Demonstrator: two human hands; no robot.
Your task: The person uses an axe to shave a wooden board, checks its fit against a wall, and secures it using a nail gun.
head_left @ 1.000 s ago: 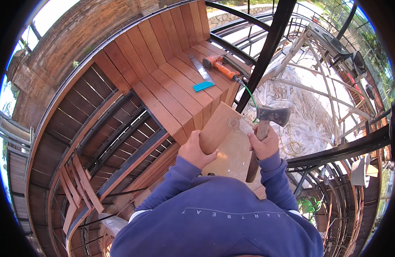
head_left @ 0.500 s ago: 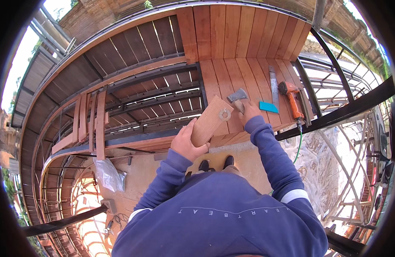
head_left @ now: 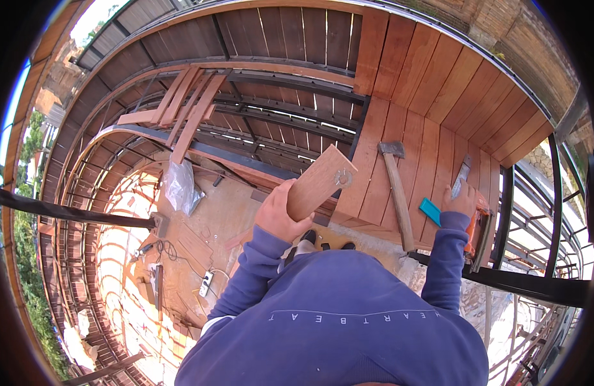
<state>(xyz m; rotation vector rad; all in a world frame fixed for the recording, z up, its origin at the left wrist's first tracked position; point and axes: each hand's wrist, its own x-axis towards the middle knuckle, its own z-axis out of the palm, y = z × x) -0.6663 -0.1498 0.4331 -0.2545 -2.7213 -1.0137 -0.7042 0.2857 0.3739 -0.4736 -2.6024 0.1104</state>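
My left hand (head_left: 277, 213) grips a short wooden board (head_left: 321, 182) by its lower end; the board tilts up to the right and shows a knot near its top. My right hand (head_left: 460, 201) rests on the deck at the right, on or beside an orange power tool (head_left: 478, 230); whether it grips anything I cannot tell. A hatchet with a wooden handle (head_left: 396, 190) lies on the planks between my hands. A small blue block (head_left: 429, 210) lies just left of my right hand, and a hand saw blade (head_left: 461, 174) lies beyond it.
Reddish deck planks (head_left: 438, 96) cover the right side. To the left the black steel frame (head_left: 290, 122) lies open with a drop to the floor below. Loose boards (head_left: 181, 112) lie stacked on the frame. A black rail (head_left: 529, 283) runs at the right.
The view has swung round. My right hand has let go of the hatchet, which now lies on the planks, and has moved right to the tools. My left hand still holds the board.
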